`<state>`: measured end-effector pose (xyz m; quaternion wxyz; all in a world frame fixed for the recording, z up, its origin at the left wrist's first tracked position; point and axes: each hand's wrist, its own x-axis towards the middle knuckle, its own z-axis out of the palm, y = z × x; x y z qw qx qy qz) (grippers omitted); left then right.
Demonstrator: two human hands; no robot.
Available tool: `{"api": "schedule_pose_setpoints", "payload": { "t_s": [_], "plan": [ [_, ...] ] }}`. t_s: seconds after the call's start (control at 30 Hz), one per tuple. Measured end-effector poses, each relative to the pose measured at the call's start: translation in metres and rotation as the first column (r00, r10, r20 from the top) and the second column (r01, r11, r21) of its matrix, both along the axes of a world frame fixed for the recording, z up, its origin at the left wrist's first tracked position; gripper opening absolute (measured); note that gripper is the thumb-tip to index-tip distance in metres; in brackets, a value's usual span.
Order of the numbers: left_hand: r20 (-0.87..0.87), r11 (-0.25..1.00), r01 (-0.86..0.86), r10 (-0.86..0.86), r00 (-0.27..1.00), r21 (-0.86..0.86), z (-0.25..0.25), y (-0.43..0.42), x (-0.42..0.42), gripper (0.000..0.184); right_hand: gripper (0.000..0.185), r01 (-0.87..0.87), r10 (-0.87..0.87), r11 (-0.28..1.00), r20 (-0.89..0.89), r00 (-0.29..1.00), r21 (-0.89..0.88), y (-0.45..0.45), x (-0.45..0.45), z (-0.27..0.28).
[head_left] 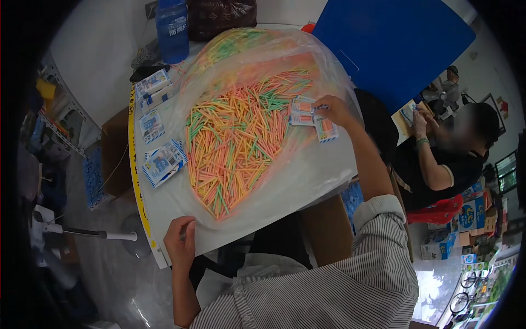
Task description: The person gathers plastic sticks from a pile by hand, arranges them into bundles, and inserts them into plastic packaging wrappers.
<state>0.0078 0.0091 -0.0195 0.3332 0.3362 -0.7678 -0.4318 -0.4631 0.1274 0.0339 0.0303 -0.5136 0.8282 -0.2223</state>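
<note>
A clear plastic bag [329, 164] lies spread on the table, heaped with thin pink, yellow, orange and green sticks [241, 137]. At its right side my right hand [331, 109] has its fingers pinched on a small blue-and-white packet [302, 111] with a clear window. Another such packet [327, 130] lies just below those fingers. My left hand [181, 241] rests by the front edge of the table, its thumb apart from the loosely bent fingers, with nothing visible in it.
Several blue-and-white packets [164, 163] lie along the table's left side. Behind the bag stand a blue bottle [172, 33] and a dark bag [222, 16]. A blue panel [392, 44] rises at the back right. Another person [449, 148] sits working at the right.
</note>
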Motion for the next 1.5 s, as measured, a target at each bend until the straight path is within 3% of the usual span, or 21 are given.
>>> {"api": "schedule_pose_setpoints", "payload": {
  "t_s": [0.03, 0.07, 0.13, 0.27, 0.33, 0.43, 0.47, 0.53, 0.63, 0.77, 0.83, 0.97, 1.03, 1.13, 1.17, 1.23, 1.37, 1.5],
  "plan": [
    [0.010, 1.000, -0.005, 0.005, 1.000, -0.010, 0.000, 0.000, 0.000, 0.008, 0.017, 0.042, -0.045, 0.999, -0.118, 0.992, -0.030, 0.000, 0.004, -0.003],
    [0.011, 1.000, -0.008, 0.008, 1.000, -0.014, -0.001, -0.001, 0.001, 0.008, 0.017, 0.040, -0.043, 0.999, -0.117, 0.992, -0.034, 0.001, 0.013, 0.000],
    [-0.013, 0.998, 0.018, -0.019, 1.000, -0.061, -0.002, -0.002, 0.001, 0.008, 0.028, 0.198, -0.237, 0.947, -0.137, 0.962, -0.253, 0.008, 0.032, 0.009],
    [-0.040, 1.000, 0.011, -0.011, 0.999, -0.002, -0.003, -0.002, 0.001, 0.008, 0.040, 0.161, -0.201, 0.961, -0.169, 0.965, -0.225, 0.042, 0.062, 0.005],
    [-0.043, 1.000, 0.004, -0.003, 0.999, 0.020, -0.004, -0.001, 0.001, 0.007, 0.040, -0.055, 0.031, 0.996, -0.307, 0.951, -0.069, 0.053, 0.070, -0.010],
    [-0.020, 1.000, 0.004, -0.003, 1.000, 0.020, -0.004, -0.001, 0.000, 0.007, 0.045, -0.135, 0.106, 0.987, -0.285, 0.953, -0.085, 0.056, 0.054, -0.040],
    [-0.014, 1.000, 0.003, -0.003, 1.000, 0.018, -0.004, -0.001, 0.001, 0.007, 0.045, -0.135, 0.106, 0.987, -0.280, 0.954, -0.089, 0.056, 0.048, -0.051],
    [-0.006, 0.996, 0.013, -0.013, 1.000, -0.084, -0.005, -0.002, 0.001, 0.007, 0.051, 0.067, -0.108, 0.989, -0.338, 0.935, -0.131, 0.051, 0.038, -0.064],
    [0.005, 0.993, 0.014, -0.014, 1.000, -0.115, -0.002, -0.001, 0.001, 0.007, 0.051, 0.076, -0.111, 0.990, -0.317, 0.942, -0.122, 0.051, 0.033, -0.070],
    [0.085, 0.992, -0.054, 0.064, 0.994, -0.117, 0.005, -0.001, 0.002, 0.007, 0.048, -0.061, -0.007, 0.985, -0.387, 0.922, -0.161, 0.039, 0.065, -0.048],
    [0.032, 0.994, -0.002, 0.005, 0.999, -0.114, 0.005, -0.003, 0.000, 0.007, 0.041, -0.003, -0.120, 0.959, -0.417, 0.901, -0.283, 0.031, 0.094, -0.028],
    [0.016, 0.993, -0.005, 0.007, 1.000, -0.121, 0.009, -0.007, -0.004, 0.008, 0.029, -0.207, 0.126, 0.928, -0.260, 0.957, -0.309, -0.008, 0.164, -0.007],
    [-0.008, 0.985, 0.023, -0.024, 1.000, -0.170, 0.013, -0.012, -0.008, 0.009, 0.018, -0.462, 0.425, 0.845, -0.185, 0.886, -0.269, -0.028, 0.195, -0.006],
    [-0.013, 0.990, 0.012, -0.014, 1.000, -0.138, 0.012, -0.017, -0.010, 0.009, 0.014, -0.489, 0.503, 0.805, -0.049, 0.863, -0.335, -0.055, 0.227, -0.017],
    [-0.010, 0.991, 0.011, -0.013, 1.000, -0.135, 0.012, -0.016, -0.009, 0.009, 0.014, -0.489, 0.505, 0.806, -0.044, 0.862, -0.334, -0.062, 0.235, -0.017],
    [0.012, 0.991, 0.030, -0.029, 1.000, -0.131, 0.014, -0.013, -0.009, 0.009, 0.013, -0.282, 0.334, 0.927, 0.201, 0.921, -0.245, -0.071, 0.246, -0.014],
    [-0.014, 0.985, 0.041, -0.044, 0.999, -0.165, 0.012, -0.014, -0.013, 0.009, 0.014, -0.238, 0.291, 0.943, 0.227, 0.929, -0.232, -0.072, 0.246, -0.017],
    [0.112, 0.943, 0.159, -0.131, 0.985, -0.293, 0.024, -0.031, -0.036, 0.018, 0.016, -0.265, 0.322, 0.940, 0.307, 0.895, -0.214, -0.062, 0.238, -0.017]
  ]
}}
